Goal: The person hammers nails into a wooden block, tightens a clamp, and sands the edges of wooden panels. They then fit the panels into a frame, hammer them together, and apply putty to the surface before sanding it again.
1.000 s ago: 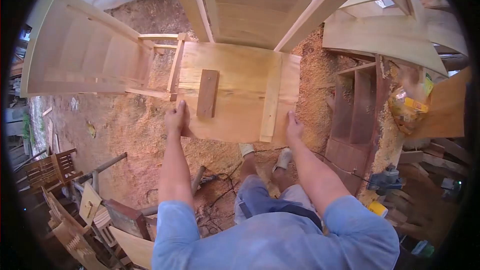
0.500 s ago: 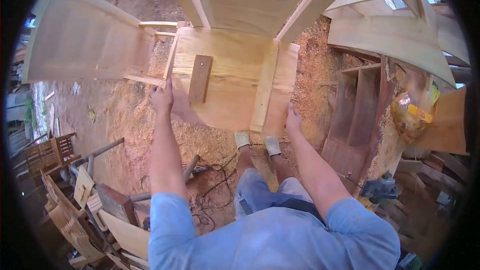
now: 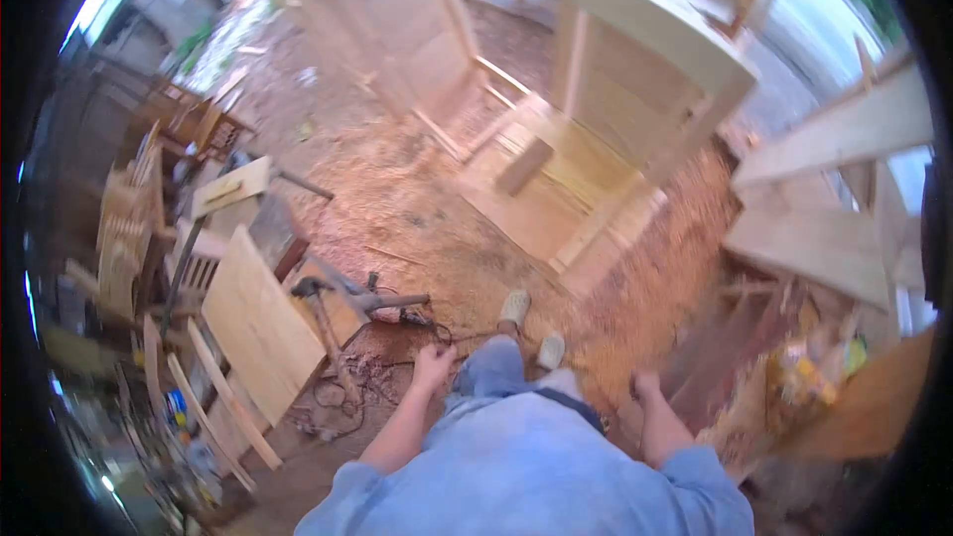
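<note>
My left hand holds nothing I can see, its fingers loosely apart beside my thigh and near some dark cables. At my right side, my right hand is smeared by motion, so its fingers do not show clearly. Both are away from the plywood panel lying in front of me. A short wooden block and a long batten are on that panel. Behind it stands a large framed wooden panel with a curved top.
Another framed panel stands to the left. A hammer rests beside a pale board among wood pieces at left. Wood shavings cover the ground. A plastic bag and curved boards are at right.
Both hands have let go of the plywood panel's edges and dropped back beside my body. The panel now lies farther from me, and my view has turned and shifted.
</note>
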Action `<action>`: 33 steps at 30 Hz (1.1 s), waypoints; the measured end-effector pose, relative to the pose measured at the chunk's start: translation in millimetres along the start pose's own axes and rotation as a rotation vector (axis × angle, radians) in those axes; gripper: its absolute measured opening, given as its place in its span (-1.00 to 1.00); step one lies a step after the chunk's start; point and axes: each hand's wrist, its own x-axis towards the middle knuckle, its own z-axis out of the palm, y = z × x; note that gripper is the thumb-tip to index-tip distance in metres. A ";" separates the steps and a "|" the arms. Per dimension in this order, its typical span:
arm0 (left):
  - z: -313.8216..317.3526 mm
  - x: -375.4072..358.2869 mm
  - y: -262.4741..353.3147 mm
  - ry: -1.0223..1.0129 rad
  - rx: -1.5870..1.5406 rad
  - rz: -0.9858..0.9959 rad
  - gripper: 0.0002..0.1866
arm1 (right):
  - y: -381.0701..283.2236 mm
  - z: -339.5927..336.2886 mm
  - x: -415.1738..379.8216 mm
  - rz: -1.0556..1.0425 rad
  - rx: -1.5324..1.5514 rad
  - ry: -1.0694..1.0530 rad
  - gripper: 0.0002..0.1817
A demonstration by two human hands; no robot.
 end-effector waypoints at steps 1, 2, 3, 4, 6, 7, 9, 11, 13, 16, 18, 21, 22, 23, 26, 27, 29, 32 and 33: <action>-6.2 -16.7 -18.5 0.063 0.110 0.104 -0.63 | -0.2 -0.1 -9.3 -0.089 -0.140 0.095 -0.74; -11.6 -28.9 -41.0 0.041 0.060 0.075 -0.62 | 23.0 -7.9 25.0 -0.087 -0.372 0.047 -0.76; -15.9 -35.3 -61.9 0.010 0.012 0.053 -0.61 | 12.2 -3.6 12.8 -0.053 -0.419 0.018 -0.77; -18.1 -40.5 -85.8 0.064 0.081 0.002 -0.60 | 23.0 3.4 29.5 0.055 -0.209 -0.018 -0.80; -24.1 -46.2 -115.7 0.142 0.109 -0.068 -0.58 | -29.9 30.5 -23.5 0.145 -0.233 -0.079 -0.84; -24.5 -54.1 -125.3 0.197 0.081 -0.112 -0.56 | -36.7 39.3 -7.3 0.089 -0.212 -0.131 -0.88; -16.1 -77.7 -150.7 0.278 -0.004 -0.208 -0.54 | -58.5 58.1 14.4 0.023 -0.270 -0.194 -0.91; -6.6 -85.3 -179.4 0.391 0.047 -0.338 -0.52 | -100.4 84.0 16.7 -0.274 -0.287 -0.156 -0.91; 15.1 -96.2 -235.1 0.470 0.012 -0.450 -0.60 | -159.1 100.7 -40.5 -0.387 -0.456 -0.145 -0.84; 14.4 -131.0 -258.0 0.611 -0.142 -0.620 -0.68 | -195.0 127.9 -35.8 -0.531 -0.495 -0.149 -0.72; 17.4 -151.9 -280.4 0.675 -0.314 -0.729 -0.68 | -207.4 133.1 -33.7 -0.564 -0.445 -0.174 -0.67; 44.1 -187.2 -348.6 0.927 -0.541 -0.751 -0.63 | -212.0 159.7 -54.7 -0.498 -0.383 -0.107 -0.66; 47.0 -196.7 -370.9 0.800 -0.497 -0.941 -0.64 | -206.9 167.4 -64.5 -0.491 -0.395 -0.086 -0.66; 48.7 -194.4 -392.1 0.661 -0.452 -1.101 -0.63 | -200.4 173.1 -60.6 -0.501 -0.492 -0.073 -0.49; 119.7 -161.2 -528.5 0.667 -0.485 -0.704 -0.63 | -165.7 206.4 -115.0 -0.650 -0.630 -0.088 -0.34; 106.3 -188.2 -505.0 0.661 -0.496 -0.722 -0.63 | -154.6 224.7 -135.6 -0.586 -0.743 -0.014 -0.21; -6.4 -228.0 -411.5 0.537 -1.013 -0.968 -0.64 | -137.6 247.6 -168.0 -0.581 -0.774 -0.050 -0.24; 22.3 -185.0 -536.4 0.422 -0.711 -0.780 -0.63 | -117.6 251.7 -96.8 -0.701 -0.740 -0.085 -0.38; 8.5 -186.9 -540.5 0.394 -0.679 -0.759 -0.63 | -106.2 241.3 -68.7 -0.827 -0.701 -0.079 -0.48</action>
